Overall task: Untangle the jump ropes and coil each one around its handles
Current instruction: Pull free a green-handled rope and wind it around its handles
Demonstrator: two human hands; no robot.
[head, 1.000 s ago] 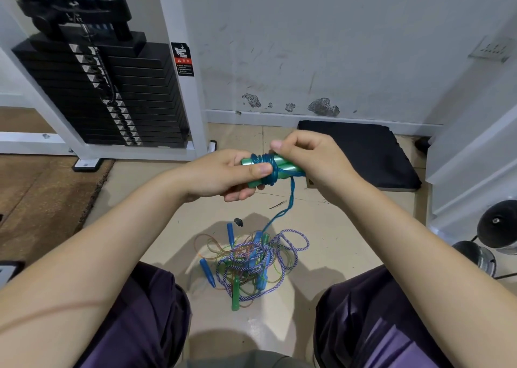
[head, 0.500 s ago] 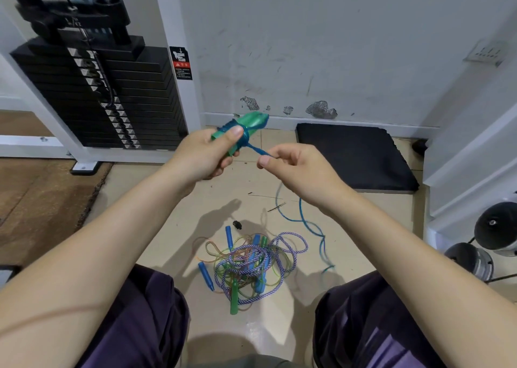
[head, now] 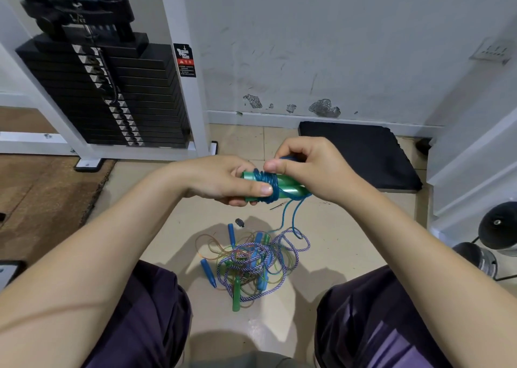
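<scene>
Above the floor (head: 335, 241), green handles (head: 288, 189) are being gripped by the left hand (head: 223, 180); blue rope (head: 291, 216) is being pinched by the right hand (head: 313, 169).

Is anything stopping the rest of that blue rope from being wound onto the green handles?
Possibly. The blue rope hangs from the green handles to the tangled pile on the floor; whether it is caught there, I cannot tell.

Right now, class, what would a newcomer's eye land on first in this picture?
Mid-frame, the left hand grips a pair of shiny green plastic handles while the right hand winds thin blue cord around them. Below, between the knees, a tangled heap of jump ropes lies on the beige floor.
</scene>
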